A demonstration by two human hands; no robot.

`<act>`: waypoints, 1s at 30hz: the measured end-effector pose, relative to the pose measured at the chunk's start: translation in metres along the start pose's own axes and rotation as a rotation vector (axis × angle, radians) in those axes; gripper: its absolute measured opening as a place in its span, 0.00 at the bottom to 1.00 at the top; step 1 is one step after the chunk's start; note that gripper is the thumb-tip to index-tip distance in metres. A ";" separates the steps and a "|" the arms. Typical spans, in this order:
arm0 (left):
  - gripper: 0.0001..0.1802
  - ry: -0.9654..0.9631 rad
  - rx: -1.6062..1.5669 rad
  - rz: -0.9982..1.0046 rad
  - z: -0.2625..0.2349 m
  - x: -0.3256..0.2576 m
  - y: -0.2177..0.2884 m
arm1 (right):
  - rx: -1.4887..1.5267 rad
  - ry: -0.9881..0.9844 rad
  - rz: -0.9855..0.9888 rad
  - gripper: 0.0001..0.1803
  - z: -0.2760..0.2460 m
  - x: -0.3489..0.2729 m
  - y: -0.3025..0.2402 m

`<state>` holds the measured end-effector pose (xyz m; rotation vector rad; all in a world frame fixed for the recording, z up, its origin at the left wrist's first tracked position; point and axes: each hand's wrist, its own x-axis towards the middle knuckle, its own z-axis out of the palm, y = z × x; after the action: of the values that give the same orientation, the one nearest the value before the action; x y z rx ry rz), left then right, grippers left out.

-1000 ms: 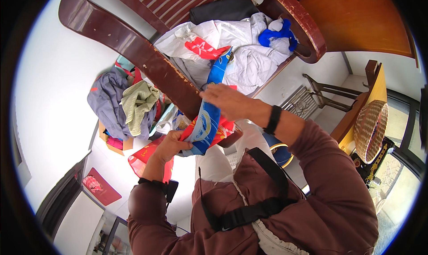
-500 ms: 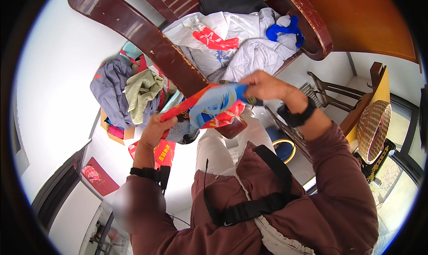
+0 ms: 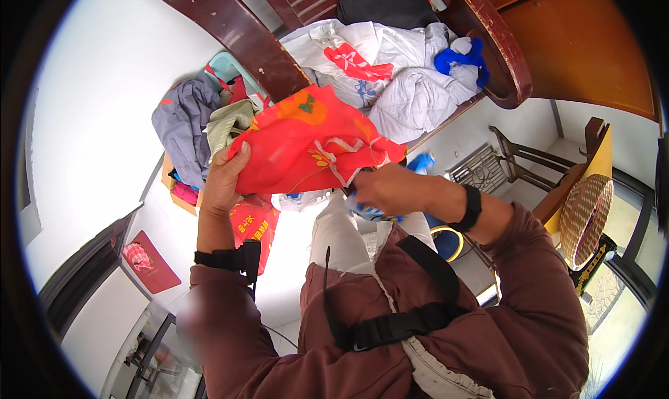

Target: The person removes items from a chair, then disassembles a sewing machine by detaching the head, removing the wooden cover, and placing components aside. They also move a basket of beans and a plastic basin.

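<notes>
Red mat: lies low at your left, with a red mat (image 3: 150, 263) on the floor well apart from your hands.
Clothes pile: a grey jacket (image 3: 185, 124) hangs over the cardboard box (image 3: 167, 179), with a green cloth (image 3: 228, 122) just beside it, behind your left hand.
Left hand: your left hand (image 3: 226, 179) is closed on the left edge of the red printed piece (image 3: 293, 144), thumb on the upper face.
Floor bag: a red bag (image 3: 254, 225) sits below, just right of your left wrist.
Red printed piece: it spans the space between your hands, above your knees and in front of the chair (image 3: 258, 50). Its long axis runs roughly left to right; its broad part rises away from you, toward the armrest. Neither hand is clearly nearer, as both are at its edges.
Chair seat: white bundled fabric (image 3: 411, 106) lies beyond the piece, apart from your hands.
Right hand: your right hand (image 3: 394, 190) is curled and looks closed on the lower right edge; its fingertips are hidden, so you cannot tell how much it grips.
Blue patterned part: a blue patterned part (image 3: 421, 163) shows just beyond your right hand; whether it joins the red is unclear.
Far right: a woven basket (image 3: 585, 218) stands well apart.
</notes>
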<state>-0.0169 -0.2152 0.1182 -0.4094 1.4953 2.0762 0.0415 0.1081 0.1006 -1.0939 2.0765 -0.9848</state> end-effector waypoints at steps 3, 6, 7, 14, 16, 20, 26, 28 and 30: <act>0.17 -0.004 -0.094 0.077 0.004 0.002 0.000 | 0.078 -0.116 -0.081 0.09 0.007 0.034 -0.032; 0.21 -0.022 -0.123 0.132 0.005 0.005 -0.003 | -0.001 0.007 -0.022 0.06 0.009 0.058 -0.052; 0.23 0.012 -0.098 0.138 0.004 0.005 -0.005 | -0.057 0.057 -0.043 0.06 0.006 0.063 -0.052; 0.22 -0.086 0.631 0.223 0.010 -0.007 -0.057 | -0.466 0.130 -0.330 0.06 0.015 0.102 -0.069; 0.23 0.003 0.370 -0.085 0.014 -0.008 -0.069 | -0.491 0.112 -0.414 0.06 0.028 0.107 -0.083; 0.14 -0.034 -0.026 -0.516 0.016 -0.016 -0.076 | -0.545 0.062 -0.462 0.05 0.049 0.110 -0.086; 0.09 -0.023 -0.116 -0.425 0.012 -0.028 -0.101 | -0.091 0.015 -0.501 0.07 0.062 0.089 -0.056; 0.11 0.063 -0.192 -0.317 0.005 -0.033 -0.107 | 0.359 0.341 -0.388 0.18 0.059 0.076 -0.044; 0.12 0.132 -0.225 -0.279 -0.001 -0.041 -0.107 | 0.511 0.498 0.078 0.12 0.047 0.054 -0.029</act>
<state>0.0784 -0.2014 0.0569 -0.8073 1.1971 2.0273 0.0629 0.0350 0.0902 -0.5340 2.0245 -1.7591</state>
